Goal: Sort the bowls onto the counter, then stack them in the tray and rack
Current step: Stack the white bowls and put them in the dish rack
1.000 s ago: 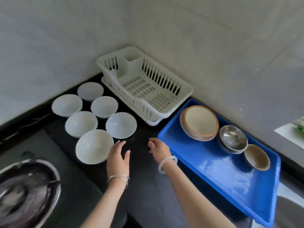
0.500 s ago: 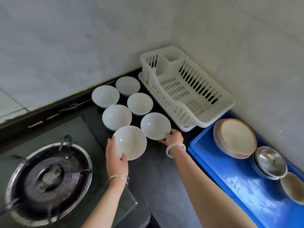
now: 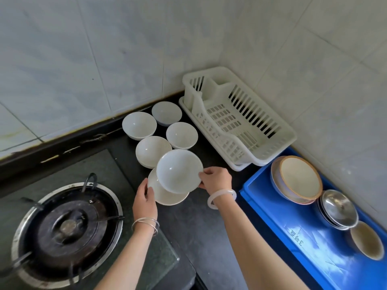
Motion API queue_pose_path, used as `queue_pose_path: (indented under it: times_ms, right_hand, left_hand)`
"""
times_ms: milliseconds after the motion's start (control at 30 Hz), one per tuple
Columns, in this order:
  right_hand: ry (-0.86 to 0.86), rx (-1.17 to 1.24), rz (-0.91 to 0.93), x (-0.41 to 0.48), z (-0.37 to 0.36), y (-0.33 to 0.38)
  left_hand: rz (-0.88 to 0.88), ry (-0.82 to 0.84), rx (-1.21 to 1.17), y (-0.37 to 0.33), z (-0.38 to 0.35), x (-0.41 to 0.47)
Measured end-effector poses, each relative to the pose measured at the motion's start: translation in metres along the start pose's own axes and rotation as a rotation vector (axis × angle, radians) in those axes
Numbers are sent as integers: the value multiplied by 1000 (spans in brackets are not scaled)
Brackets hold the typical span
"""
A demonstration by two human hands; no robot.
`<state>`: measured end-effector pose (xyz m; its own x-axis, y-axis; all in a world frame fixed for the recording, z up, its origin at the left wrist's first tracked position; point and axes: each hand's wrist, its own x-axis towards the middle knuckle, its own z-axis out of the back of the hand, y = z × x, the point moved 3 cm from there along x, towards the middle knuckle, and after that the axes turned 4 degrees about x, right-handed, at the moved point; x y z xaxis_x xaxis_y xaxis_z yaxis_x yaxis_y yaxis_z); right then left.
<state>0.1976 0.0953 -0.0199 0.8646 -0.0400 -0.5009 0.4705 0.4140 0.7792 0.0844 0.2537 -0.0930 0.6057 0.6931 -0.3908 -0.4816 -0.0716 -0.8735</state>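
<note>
Several white bowls stand on the dark counter (image 3: 201, 222). My right hand (image 3: 215, 180) grips a white bowl (image 3: 179, 170) by its right rim and holds it lifted and tilted over the nearest white bowl (image 3: 167, 195). My left hand (image 3: 144, 200) holds that lower bowl at its left rim. Behind them stand more white bowls: one at the left (image 3: 139, 124), one at the back (image 3: 166, 112), one at the right (image 3: 181, 135) and one in front (image 3: 151, 150). The white rack (image 3: 236, 120) sits empty in the corner. The blue tray (image 3: 310, 243) lies at the right.
In the blue tray are stacked tan-rimmed bowls (image 3: 298, 178), stacked steel bowls (image 3: 338, 209) and a small tan bowl (image 3: 366, 240). A gas burner (image 3: 65, 229) sits at the lower left. Tiled walls close in the corner behind the counter.
My right hand has lifted its white bowl off the counter and moved it left, over the nearest bowl. My left hand has stayed at that nearest bowl's rim.
</note>
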Motion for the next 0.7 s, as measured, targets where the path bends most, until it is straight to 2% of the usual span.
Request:
queue_pose_path:
  times_ms: [167, 333, 700]
  right_hand:
    - [-2, -180, -20, -11, -20, -2]
    - [-20, -240, -45, -13, -27, -7]
    - [45, -211, -137, 8, -29, -22]
  left_hand:
    - [53, 41, -108, -3, 3, 5]
    - [24, 39, -44, -2, 5, 6]
    - [57, 38, -36, -1, 6, 13]
